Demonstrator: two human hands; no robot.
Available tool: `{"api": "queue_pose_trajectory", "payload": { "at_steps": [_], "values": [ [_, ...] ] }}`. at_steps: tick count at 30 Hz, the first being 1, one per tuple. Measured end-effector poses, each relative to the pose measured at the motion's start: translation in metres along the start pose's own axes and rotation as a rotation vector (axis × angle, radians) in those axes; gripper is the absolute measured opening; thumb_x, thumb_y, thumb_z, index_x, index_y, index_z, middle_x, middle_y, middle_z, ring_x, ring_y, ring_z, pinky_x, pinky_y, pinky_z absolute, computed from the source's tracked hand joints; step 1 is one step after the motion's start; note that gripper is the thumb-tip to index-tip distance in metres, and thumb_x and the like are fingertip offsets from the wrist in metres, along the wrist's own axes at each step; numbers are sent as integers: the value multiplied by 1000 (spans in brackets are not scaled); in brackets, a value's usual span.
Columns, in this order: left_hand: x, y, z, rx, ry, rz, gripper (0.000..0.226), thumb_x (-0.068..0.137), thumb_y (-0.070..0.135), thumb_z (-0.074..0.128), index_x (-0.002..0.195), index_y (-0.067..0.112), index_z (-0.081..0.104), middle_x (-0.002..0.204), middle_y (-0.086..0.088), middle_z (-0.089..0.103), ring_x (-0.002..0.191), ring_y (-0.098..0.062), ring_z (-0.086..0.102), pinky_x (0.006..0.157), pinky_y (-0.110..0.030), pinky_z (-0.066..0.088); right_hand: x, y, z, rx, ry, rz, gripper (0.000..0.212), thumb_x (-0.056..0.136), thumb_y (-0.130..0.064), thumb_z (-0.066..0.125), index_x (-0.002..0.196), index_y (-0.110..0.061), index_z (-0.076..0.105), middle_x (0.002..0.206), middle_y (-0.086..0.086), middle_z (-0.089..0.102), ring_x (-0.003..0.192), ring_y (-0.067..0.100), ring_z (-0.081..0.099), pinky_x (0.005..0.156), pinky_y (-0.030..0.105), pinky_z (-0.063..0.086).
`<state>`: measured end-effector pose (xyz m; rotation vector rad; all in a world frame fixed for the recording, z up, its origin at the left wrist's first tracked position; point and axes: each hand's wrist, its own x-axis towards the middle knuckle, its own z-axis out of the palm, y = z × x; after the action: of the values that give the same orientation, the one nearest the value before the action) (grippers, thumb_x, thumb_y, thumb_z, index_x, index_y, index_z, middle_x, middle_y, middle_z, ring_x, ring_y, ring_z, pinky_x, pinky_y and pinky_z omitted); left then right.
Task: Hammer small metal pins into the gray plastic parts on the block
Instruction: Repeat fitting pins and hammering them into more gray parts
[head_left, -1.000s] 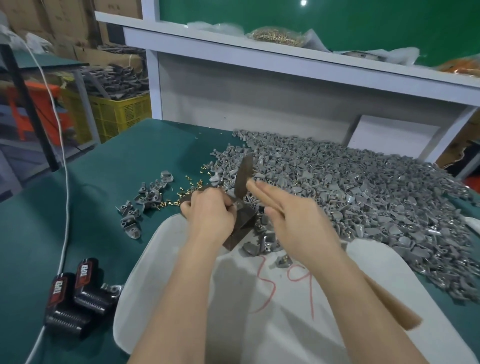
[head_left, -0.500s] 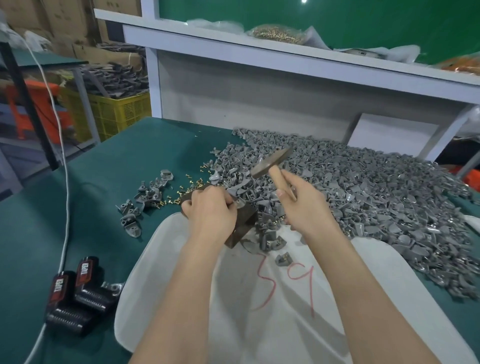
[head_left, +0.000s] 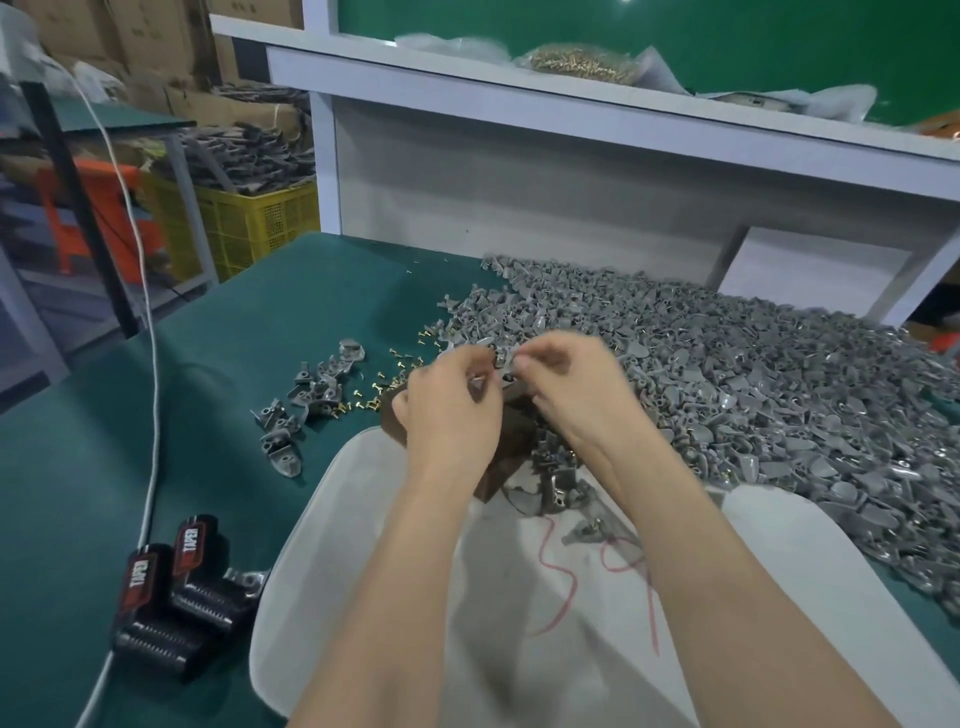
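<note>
Soft, even light falls from above. A small bright spot (head_left: 626, 2) at the top edge is perhaps a lamp. Shadows are faint. The left hand (head_left: 452, 410) and right hand (head_left: 576, 395) smear with motion blur; the shelf (head_left: 571, 104) bows from wide-angle distortion, and the left corner is dimmer.

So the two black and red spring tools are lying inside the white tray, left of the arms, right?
Not inside it. The head view shows the two black and red spring tools lying on the green table, just outside the white tray, left of the arms.
</note>
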<state>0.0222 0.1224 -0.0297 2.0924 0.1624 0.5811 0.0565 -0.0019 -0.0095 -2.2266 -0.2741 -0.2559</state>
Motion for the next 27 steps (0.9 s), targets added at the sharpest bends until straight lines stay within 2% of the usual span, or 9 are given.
{"api": "queue_pose_trajectory", "payload": {
  "at_steps": [3,6,8,10,12,15,21,25,27],
  "values": [
    [4,1,-9,-306,214,-109,20,93,21,54,110,27,61,119,7,58,114,-12,51,99,-29,38,35,1,-10,-64,371,196,40,89,-27,60,128,-25,50,131,3,53,111,11,53,98,32,44],
    [7,2,-20,-610,428,-234,21,92,12,50,103,29,55,118,0,55,106,-9,51,83,-12,39,49,-5,4,-445,256,290,73,90,-37,57,149,-32,15,157,11,7,143,36,8,116,51,11],
    [12,0,-28,-758,584,-301,23,91,7,48,100,27,53,117,-8,55,101,-16,52,83,-21,41,48,-21,37,-462,135,-6,61,91,-29,57,145,-32,30,152,12,26,140,33,24,114,42,20],
    [16,-4,-37,-860,740,-337,25,90,3,46,100,24,53,108,0,55,92,-9,52,76,-14,41,43,-42,75,-362,-117,-254,44,90,-18,56,133,-27,52,135,7,53,124,26,48,103,30,34],
    [20,-9,-43,-953,822,-391,24,90,1,44,104,18,52,93,12,51,74,9,53,64,-4,39,43,-58,109,-403,-335,-313,38,89,-19,56,124,-31,60,130,5,57,120,25,51,100,33,41],
    [20,-17,-45,-1001,833,-486,27,91,4,43,114,13,52,87,16,46,65,14,51,55,0,36,48,-71,147,-588,-491,-267,25,88,-28,57,112,-31,63,125,7,58,119,27,51,101,39,39],
    [23,-22,-43,-974,840,-538,23,91,6,44,108,19,52,90,17,46,74,6,49,56,0,36,49,-74,153,-562,-464,-219,19,89,-21,54,100,-9,63,110,17,62,101,33,59,84,36,41],
    [23,-21,-41,-978,824,-527,23,90,7,44,104,23,52,88,20,49,71,7,53,56,-2,36,47,-72,142,-488,-348,-155,26,89,-22,58,69,-9,47,85,17,58,76,30,52,64,29,35],
    [23,-20,-39,-987,799,-490,23,90,5,45,104,20,52,88,21,50,66,13,52,57,-3,36,48,-67,132,-451,-266,-121,13,85,-13,57,75,-6,56,87,16,62,82,33,57,65,29,41]
  ]
}}
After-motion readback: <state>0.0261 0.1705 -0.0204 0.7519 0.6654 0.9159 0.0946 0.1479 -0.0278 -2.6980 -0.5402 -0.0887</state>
